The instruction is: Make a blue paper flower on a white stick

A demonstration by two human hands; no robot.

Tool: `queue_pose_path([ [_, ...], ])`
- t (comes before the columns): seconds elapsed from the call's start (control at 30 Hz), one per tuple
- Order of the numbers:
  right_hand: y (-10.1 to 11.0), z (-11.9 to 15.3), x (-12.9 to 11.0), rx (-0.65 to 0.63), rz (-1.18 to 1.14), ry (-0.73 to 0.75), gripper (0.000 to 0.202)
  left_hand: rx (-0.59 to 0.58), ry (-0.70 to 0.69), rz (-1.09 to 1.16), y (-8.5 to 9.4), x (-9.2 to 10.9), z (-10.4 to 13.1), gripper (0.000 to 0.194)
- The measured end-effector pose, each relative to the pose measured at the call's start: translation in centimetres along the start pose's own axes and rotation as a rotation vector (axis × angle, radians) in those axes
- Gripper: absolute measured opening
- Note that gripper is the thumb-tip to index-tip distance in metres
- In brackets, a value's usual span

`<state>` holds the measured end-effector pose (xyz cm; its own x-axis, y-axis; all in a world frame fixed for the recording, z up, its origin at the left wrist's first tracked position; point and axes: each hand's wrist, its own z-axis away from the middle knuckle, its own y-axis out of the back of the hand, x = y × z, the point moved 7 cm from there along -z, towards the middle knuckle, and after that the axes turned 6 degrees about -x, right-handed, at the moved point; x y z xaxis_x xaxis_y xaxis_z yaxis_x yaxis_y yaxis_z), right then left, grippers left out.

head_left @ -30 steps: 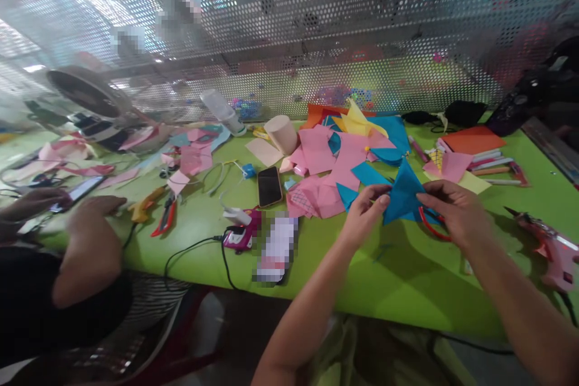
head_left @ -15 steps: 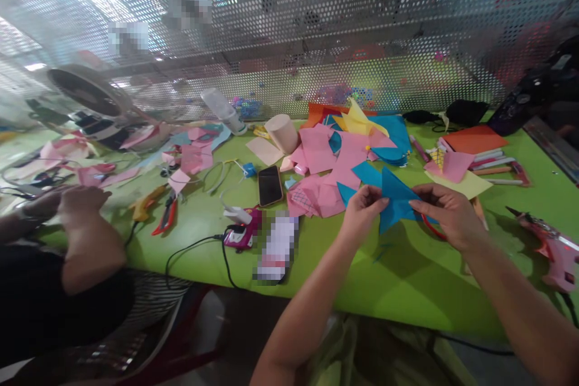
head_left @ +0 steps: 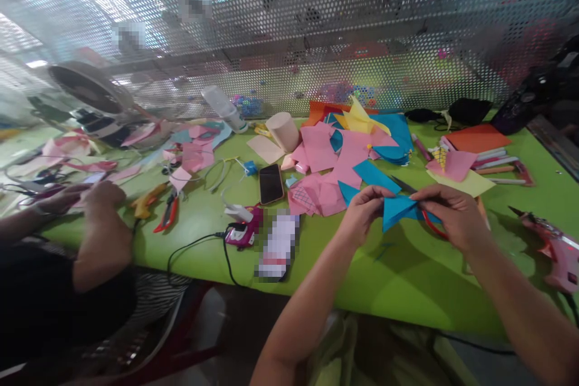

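Both hands pinch a folded piece of blue sheet, felt or paper (head_left: 394,212), above the table's front right. My left hand (head_left: 364,211) is closed on its left end, thumb and fingers together. At its right end, my right hand (head_left: 450,214) pinches the edge, fingers closed. Scissors (head_left: 435,227) with a red handle show just beneath my right hand, the dark blade poking out behind the blue piece. Whether the right hand also grips them, I cannot tell. Another blue piece (head_left: 374,175) lies just behind my hands, beside pink sheet pieces (head_left: 316,194).
On the green table (head_left: 325,280) are a phone (head_left: 271,184), another phone (head_left: 278,246), a purple power strip (head_left: 242,235), a yellow glue gun (head_left: 147,200), pliers (head_left: 168,212) and a pink glue gun (head_left: 556,253). A co-worker's arms (head_left: 102,235) rest at left; perforated metal mesh (head_left: 289,30) stands behind.
The blue piece, spread with several points before, is now folded over into a smaller shape. The scissors' blade has come into view. The co-worker's hands have moved slightly right.
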<state>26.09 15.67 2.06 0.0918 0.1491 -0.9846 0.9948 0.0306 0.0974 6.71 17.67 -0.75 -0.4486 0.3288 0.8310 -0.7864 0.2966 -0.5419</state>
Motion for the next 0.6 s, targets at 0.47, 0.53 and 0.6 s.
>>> queue_pose_path([
  [0.47, 0.1, 0.8, -2.1, 0.029, 0.315, 0.239, 0.011, -0.188, 0.133, -0.086, -1.2, -1.4, 0.2, 0.07],
  [0.53, -0.1, 1.0, -2.6, 0.027, 0.354, 0.288, 0.012, -0.225, 0.106, -0.138, -1.5, -1.3, 0.2, 0.064],
  [0.6, -0.3, 1.0, -2.9, 0.021, 0.386, 0.314, 0.013, -0.241, 0.073, -0.18, -1.7, -1.1, 0.3, 0.056],
])
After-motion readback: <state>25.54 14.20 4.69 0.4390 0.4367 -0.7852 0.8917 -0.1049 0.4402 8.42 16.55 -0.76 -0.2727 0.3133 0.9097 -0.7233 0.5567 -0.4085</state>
